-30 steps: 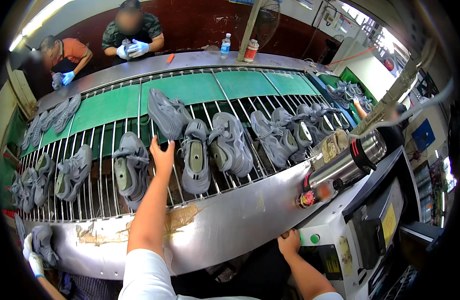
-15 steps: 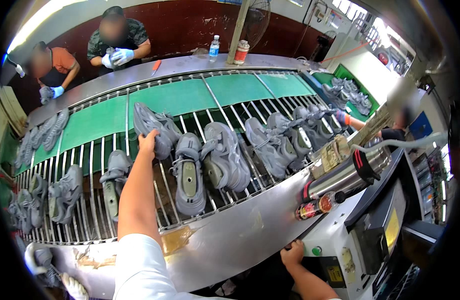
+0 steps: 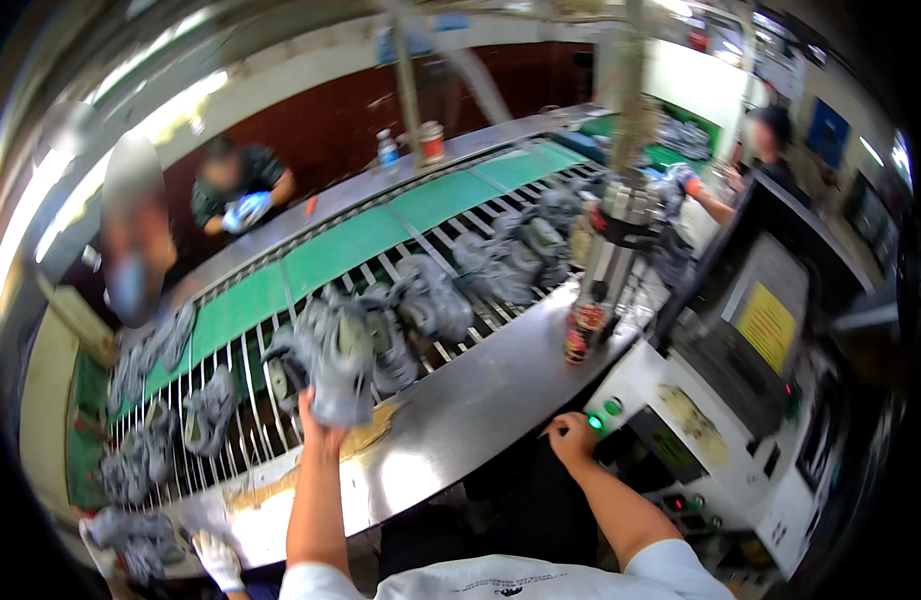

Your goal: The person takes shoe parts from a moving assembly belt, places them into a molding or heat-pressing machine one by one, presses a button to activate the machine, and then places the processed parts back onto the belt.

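Drawn toward the person since half a second ago, a grey shoe (image 3: 341,378) hangs over the near side of the barred rack (image 3: 249,398), clasped between the left hand's (image 3: 323,428) thumb and fingers. The right hand (image 3: 572,440) sits beside a lit green button (image 3: 595,422); whether its curled fingers pinch anything cannot be told. A steel counter's (image 3: 436,435) curved edge sweeps between the well-parted hands. Print on a yellow label (image 3: 766,325) is too blurred to read.

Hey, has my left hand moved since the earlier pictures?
Yes, toward you: your left hand, earlier over the metal rack, is now over the steel ledge.
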The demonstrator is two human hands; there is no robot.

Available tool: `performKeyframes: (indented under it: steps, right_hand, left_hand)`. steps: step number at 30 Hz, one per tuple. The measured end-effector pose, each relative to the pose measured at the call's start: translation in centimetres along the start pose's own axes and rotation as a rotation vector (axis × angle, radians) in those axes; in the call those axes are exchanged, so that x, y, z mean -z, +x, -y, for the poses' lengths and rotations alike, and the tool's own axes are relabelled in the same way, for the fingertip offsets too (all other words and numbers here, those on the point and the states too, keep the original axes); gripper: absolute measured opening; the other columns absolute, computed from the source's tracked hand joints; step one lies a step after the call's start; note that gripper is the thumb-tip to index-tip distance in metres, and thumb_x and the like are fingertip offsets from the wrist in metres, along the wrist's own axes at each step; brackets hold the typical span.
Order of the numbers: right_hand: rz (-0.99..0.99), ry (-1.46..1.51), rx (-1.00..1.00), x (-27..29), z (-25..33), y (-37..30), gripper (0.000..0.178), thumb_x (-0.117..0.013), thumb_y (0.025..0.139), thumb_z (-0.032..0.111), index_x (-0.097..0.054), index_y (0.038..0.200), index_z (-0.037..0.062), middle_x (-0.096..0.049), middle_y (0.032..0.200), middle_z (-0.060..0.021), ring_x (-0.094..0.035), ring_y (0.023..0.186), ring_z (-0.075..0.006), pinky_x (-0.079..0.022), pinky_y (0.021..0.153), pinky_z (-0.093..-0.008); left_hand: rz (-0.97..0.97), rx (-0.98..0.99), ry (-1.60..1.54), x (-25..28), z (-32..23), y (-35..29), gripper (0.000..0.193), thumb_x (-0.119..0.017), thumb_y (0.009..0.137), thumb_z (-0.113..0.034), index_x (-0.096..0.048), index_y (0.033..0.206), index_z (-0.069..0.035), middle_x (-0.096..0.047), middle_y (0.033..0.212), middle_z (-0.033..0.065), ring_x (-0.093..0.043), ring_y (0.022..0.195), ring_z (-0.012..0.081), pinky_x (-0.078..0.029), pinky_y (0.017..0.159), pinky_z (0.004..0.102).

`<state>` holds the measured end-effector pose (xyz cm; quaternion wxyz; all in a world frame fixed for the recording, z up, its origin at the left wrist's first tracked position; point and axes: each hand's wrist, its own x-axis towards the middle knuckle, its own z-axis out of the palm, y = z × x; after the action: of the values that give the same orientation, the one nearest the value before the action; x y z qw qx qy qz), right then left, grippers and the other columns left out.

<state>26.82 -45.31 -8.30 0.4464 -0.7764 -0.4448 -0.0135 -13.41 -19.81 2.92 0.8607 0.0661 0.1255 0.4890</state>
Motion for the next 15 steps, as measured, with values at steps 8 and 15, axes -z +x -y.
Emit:
performKeyframes:
  steps: [8,15]
  right_hand:
    - [0.772,1.596,-0.41,5.6,11.3,-2.8,0.069,-0.056,0.095,0.023,-0.017,0.152,0.0158,-0.048,0.136,-0.0073,-0.052,0.114,-0.0179,-0.038,0.1,-0.0348]
    - [0.235,2.018,-0.207,17.9,9.6,-3.1,0.077,-0.056,0.093,0.025,-0.007,0.151,0.0324,-0.059,0.115,-0.0117,-0.06,0.074,-0.0143,-0.05,0.046,-0.0288]
  left_hand:
    - [0.315,0.34,0.415,-11.8,20.1,-14.4,0.1,-0.059,0.065,-0.065,-0.033,0.142,-0.006,-0.046,0.133,0.0241,-0.054,0.111,0.0454,-0.048,0.084,0.0644]
    - [0.604,0.757,0.63,-17.6,32.0,-14.9,0.071,-0.058,0.073,-0.049,-0.044,0.126,-0.003,-0.051,0.111,0.0181,-0.055,0.094,0.0355,-0.048,0.075,0.0524]
